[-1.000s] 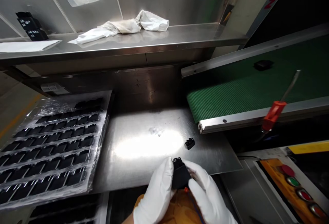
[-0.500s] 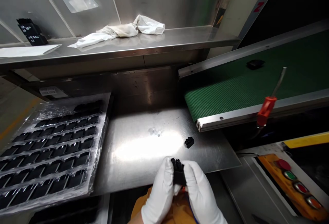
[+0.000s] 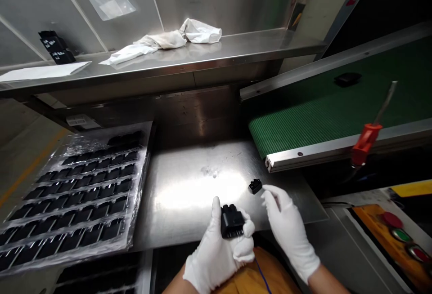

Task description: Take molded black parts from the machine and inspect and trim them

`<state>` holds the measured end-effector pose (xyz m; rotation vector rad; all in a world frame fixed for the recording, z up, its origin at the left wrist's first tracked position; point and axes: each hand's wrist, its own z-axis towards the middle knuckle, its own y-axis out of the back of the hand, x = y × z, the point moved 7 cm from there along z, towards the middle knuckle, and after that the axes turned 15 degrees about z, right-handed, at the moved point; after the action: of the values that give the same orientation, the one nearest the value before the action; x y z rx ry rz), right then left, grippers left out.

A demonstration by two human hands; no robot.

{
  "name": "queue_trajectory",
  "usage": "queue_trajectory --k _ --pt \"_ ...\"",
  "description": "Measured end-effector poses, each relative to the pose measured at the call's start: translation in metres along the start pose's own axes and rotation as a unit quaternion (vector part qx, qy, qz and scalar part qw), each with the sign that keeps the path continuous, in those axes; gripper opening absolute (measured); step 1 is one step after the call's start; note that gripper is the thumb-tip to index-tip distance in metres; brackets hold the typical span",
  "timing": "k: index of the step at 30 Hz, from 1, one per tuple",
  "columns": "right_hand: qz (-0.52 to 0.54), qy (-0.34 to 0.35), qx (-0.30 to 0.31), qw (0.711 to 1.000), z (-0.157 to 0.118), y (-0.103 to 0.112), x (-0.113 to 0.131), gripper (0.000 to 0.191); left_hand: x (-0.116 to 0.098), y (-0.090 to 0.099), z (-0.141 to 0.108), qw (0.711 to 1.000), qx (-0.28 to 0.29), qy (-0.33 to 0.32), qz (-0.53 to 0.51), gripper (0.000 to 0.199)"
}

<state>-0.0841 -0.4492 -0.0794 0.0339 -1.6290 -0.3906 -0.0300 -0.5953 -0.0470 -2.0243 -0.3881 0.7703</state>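
Note:
In the head view my left hand (image 3: 221, 251), in a white glove, is closed around a black plastic connector housing (image 3: 231, 221). The housing rests in the palm with its round posts facing away from me and thin pins showing on the near side. A smaller black plastic piece with round knobs (image 3: 255, 186) lies on the steel table (image 3: 175, 217). Just to the right of that piece is my gloved right hand (image 3: 286, 222), its fingers bent but apart, holding nothing that I can see.
A tray of black parts in rows (image 3: 77, 195) occupies the left. A green conveyor belt (image 3: 303, 118) slopes off to the right, carrying a black part (image 3: 348, 79). Before it hangs a red-handled tool (image 3: 366, 143). A button box (image 3: 388, 231) is at lower right, white cloths (image 3: 168, 40) on the shelf.
My right hand has left the connector housing and moved right and forward, close to the small black piece. My left hand now holds the housing alone, tipped so its pins show.

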Motion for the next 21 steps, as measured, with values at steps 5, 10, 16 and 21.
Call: queue_trajectory --k 5,10,16,21 --pt "-0.18 -0.031 0.059 0.981 0.048 0.017 -0.096 0.05 -0.006 -0.006 -0.007 0.999 0.035 -0.025 0.027 0.072" --pt "-0.181 -0.054 0.105 0.976 0.068 0.012 -0.132 0.054 -0.007 -0.004 -0.006 0.998 0.042 -0.032 0.036 0.074" --pt "-0.2 -0.015 0.171 0.965 0.083 -0.009 -0.127 0.048 -0.009 0.017 -0.004 0.996 -0.027 -0.079 0.019 0.058" --pt "-0.211 -0.015 0.216 0.953 0.087 -0.019 -0.124 0.05 -0.017 0.062 0.002 0.976 -0.19 -0.106 0.013 0.028"
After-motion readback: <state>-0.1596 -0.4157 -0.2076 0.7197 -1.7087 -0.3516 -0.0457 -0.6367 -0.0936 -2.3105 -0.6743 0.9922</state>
